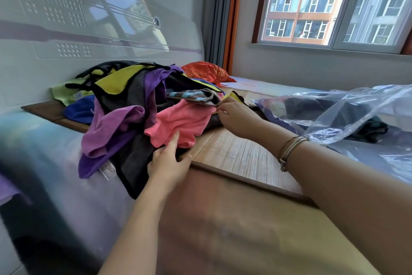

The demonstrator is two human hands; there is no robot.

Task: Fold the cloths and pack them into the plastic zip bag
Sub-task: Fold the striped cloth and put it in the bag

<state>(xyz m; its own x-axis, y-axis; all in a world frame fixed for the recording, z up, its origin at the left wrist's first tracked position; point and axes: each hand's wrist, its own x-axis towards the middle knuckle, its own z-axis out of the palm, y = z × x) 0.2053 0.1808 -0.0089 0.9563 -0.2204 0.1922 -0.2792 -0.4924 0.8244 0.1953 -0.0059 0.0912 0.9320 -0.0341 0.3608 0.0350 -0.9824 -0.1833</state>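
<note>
Head view: left hand (167,164) grips pink cloth (181,122) at frame centre; right hand (237,118) pinches its far edge. Cloth pile (124,94) centre-left on bed; zip bag (347,109) right.

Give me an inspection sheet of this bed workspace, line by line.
Surface: woven bamboo mat laid on a bed.
Job's things: unfolded cloths heaped in a pile, pink cloth on the near side; clear plastic zip bag to the right with dark cloth inside.
Clutter: orange cloth lying apart near the curtain.
Hands: left hand grips the pink cloth's near edge; right hand pinches its far edge.
Cables: nothing seen.
Surroundings: window facing apartment buildings, glossy headboard.
</note>
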